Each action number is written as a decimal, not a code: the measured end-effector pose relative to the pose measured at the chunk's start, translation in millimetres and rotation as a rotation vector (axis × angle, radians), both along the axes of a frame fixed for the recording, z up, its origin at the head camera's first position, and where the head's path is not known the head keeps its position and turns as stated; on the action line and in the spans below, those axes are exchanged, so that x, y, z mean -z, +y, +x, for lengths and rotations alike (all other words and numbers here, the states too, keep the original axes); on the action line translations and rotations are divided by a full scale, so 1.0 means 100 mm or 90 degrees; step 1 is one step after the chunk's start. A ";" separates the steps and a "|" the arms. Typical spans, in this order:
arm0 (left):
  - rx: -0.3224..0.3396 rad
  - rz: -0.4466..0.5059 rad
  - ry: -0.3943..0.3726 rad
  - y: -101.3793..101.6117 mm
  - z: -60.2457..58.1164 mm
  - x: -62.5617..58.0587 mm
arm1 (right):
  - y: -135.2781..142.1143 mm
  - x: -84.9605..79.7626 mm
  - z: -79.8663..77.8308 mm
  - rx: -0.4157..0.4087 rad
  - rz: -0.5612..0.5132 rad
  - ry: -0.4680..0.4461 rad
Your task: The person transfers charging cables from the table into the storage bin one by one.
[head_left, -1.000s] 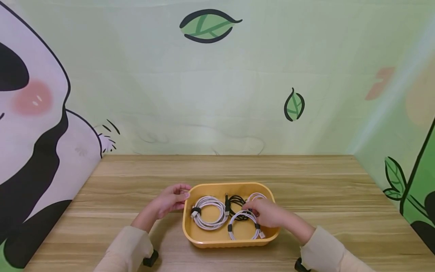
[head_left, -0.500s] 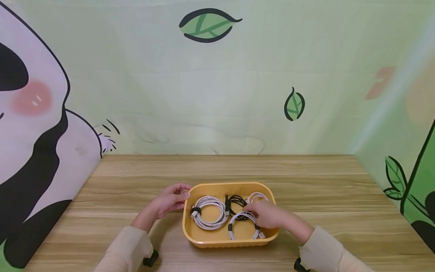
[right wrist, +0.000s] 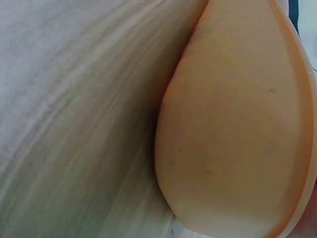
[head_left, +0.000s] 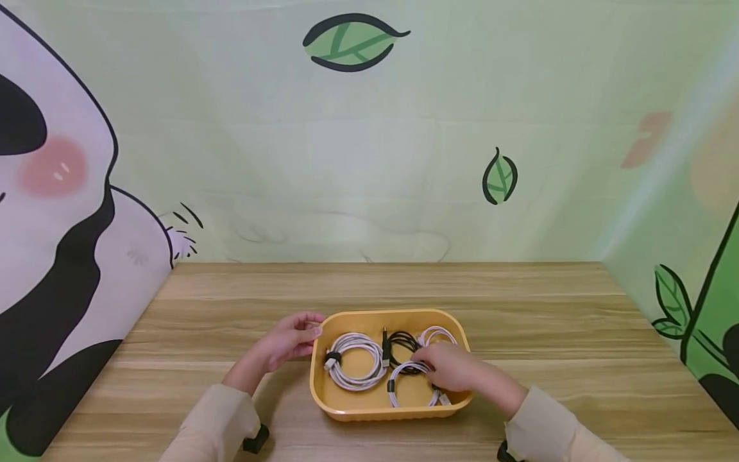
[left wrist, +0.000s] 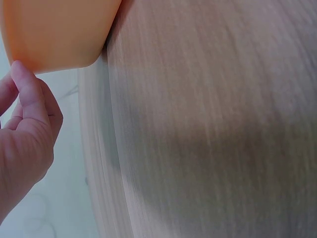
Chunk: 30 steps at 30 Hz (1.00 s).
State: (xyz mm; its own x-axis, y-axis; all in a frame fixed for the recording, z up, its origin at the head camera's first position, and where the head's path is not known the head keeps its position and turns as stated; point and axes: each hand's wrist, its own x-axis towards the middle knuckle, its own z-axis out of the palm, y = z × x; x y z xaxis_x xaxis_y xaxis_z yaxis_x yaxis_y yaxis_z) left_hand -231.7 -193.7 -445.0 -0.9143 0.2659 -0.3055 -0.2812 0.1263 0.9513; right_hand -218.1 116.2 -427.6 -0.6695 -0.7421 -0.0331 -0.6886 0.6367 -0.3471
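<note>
A yellow plastic bin (head_left: 392, 414) sits on the table with coiled cables inside. My left hand (head_left: 291, 340) holds its left rim, thumb at the edge and fingers outside; the left wrist view shows fingertips (left wrist: 22, 69) against the bin's corner. My right hand (head_left: 450, 366) reaches over the right side, fingertips down at the upper part of a small white cable coil (head_left: 394, 394) with black ties, pinching it. The fingertips are partly hidden. A larger white cable coil (head_left: 355, 388) lies at left, a black cable (head_left: 398, 340) in the middle, another white cable (head_left: 435, 332) behind the right hand.
The wooden table (head_left: 231, 289) runs back to a printed backdrop (head_left: 369, 160) with a panda and leaves. In the right wrist view the bin's outer wall (right wrist: 233, 119) fills much of the frame. Black wrist devices (head_left: 256, 439) show below the sleeves.
My right hand has shifted slightly left and toward me over the small white coil, covering its right tie. The left hand and the bin stay in place.
</note>
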 end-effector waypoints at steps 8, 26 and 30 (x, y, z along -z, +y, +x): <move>-0.004 -0.003 -0.001 -0.01 0.00 0.00 | -0.05 0.01 0.02 0.016 0.014 0.020; 0.000 0.002 0.003 -0.01 0.00 -0.02 | -0.05 0.04 -0.03 0.031 -0.014 -0.024; 0.001 -0.001 0.002 -0.01 0.00 -0.01 | -0.03 0.04 -0.03 0.040 -0.029 -0.042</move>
State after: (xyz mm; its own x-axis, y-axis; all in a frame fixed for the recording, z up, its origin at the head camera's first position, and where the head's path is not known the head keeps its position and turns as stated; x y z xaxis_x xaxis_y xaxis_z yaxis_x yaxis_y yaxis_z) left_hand -231.5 -195.1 -444.0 -0.9150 0.2670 -0.3024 -0.2773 0.1281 0.9522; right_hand -221.4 112.9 -431.5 -0.7122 -0.7005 -0.0463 -0.6222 0.6604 -0.4205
